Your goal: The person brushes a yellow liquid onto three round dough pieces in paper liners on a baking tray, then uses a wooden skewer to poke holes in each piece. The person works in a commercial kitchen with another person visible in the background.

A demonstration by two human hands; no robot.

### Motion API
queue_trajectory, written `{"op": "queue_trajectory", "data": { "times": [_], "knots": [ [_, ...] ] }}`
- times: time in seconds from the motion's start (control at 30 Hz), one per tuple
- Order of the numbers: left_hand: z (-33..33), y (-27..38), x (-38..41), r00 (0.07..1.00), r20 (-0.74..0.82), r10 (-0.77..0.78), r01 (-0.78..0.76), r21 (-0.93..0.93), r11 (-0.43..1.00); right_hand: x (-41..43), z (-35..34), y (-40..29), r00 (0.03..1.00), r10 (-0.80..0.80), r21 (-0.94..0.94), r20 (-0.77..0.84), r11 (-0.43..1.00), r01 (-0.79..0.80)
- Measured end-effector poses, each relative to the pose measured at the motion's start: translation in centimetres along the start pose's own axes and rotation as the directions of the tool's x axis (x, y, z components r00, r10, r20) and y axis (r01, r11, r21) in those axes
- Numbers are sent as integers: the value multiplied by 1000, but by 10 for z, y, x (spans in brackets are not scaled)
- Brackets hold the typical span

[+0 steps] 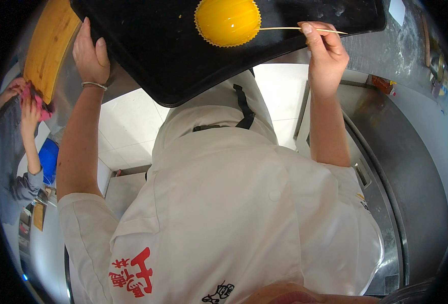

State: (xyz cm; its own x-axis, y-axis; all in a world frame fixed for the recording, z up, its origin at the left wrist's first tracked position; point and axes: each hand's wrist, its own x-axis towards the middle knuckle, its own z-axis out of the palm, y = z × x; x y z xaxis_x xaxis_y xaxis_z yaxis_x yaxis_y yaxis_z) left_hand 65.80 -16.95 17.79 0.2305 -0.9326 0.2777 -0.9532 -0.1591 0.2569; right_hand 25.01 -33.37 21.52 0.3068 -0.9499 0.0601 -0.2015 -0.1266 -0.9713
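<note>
A black baking tray (163,57) lies at an angle over the front edge of a steel counter. Near its upper middle sits a round, glossy yellow cake (227,21) with a pale fluted paper edge. My right hand (327,53) pinches a thin wooden skewer (281,28) between thumb and fingers, and its far tip meets the right side of the cake. My left hand (93,57), with a bracelet at the wrist, rests at the tray's left edge with its thumb apart from the fingers; it holds nothing that I can see.
At the upper left lies a wooden board (51,49). A co-worker's hands (28,110) hold a pink cloth (37,104) beside it. The steel counter (383,53) on the right bears whitish smears and a white piece of paper or card (397,11). A red-capped bottle (383,85) lies lower right.
</note>
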Motion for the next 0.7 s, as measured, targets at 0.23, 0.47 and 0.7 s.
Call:
{"op": "queue_trajectory", "data": {
  "times": [0.23, 0.47, 0.7],
  "knots": [
    [-4, 3, 4, 993, -115, 12, -15, -22, 1000, 3, -10, -15, 974, 213, 273, -82, 944, -184],
    [-13, 99, 32, 981, 44, -187, 190, -366, 911, 2, -25, -29, 878, 463, 486, -124, 799, -353],
    [40, 140, 75, 842, 530, -97, 537, -809, 239, -11, -19, -37, 798, 600, 624, -63, 647, -437]
  ]
}}
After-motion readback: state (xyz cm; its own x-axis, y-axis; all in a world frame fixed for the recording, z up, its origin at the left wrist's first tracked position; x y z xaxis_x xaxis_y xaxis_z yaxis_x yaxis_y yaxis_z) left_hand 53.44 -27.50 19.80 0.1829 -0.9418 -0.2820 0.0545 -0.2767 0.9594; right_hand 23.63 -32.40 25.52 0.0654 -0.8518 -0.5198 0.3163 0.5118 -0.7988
